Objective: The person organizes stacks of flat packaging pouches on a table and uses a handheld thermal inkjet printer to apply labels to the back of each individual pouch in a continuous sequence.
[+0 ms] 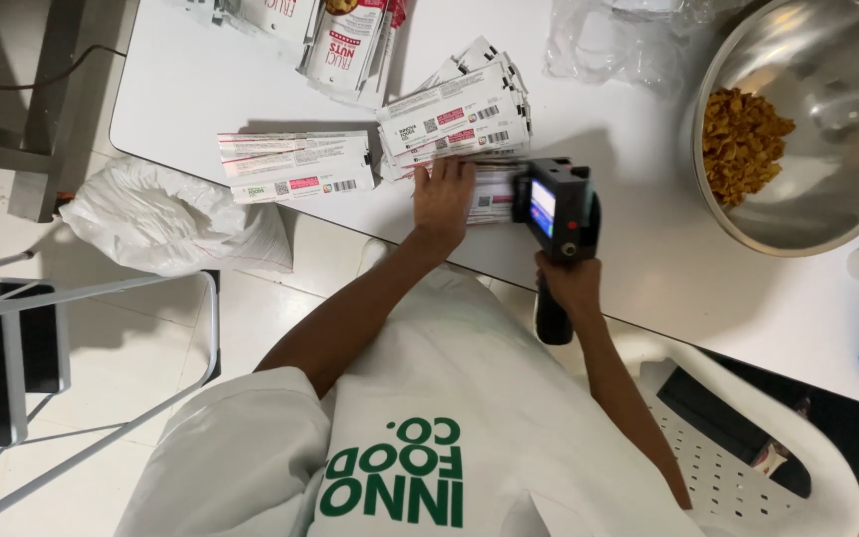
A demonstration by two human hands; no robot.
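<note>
My left hand (442, 197) lies flat with fingers spread on a white flat pouch (489, 199) at the near edge of the white table (648, 249). My right hand (569, 283) grips the black handle of a handheld printer gun (555, 211), whose small lit screen faces up. The gun's head sits on the right end of that pouch. Just beyond my left hand is a fanned stack of white pouches with red labels (457, 117). Another small stack of pouches (295, 166) lies to the left.
A large steel bowl (847, 189) with golden-brown snack pieces (743, 141) stands at the right. Clear plastic bags (613, 40) and printed packs (350, 45) lie at the table's far side. A white sack (166, 219), a grey frame (101, 298) and a white plastic chair (748, 438) are below.
</note>
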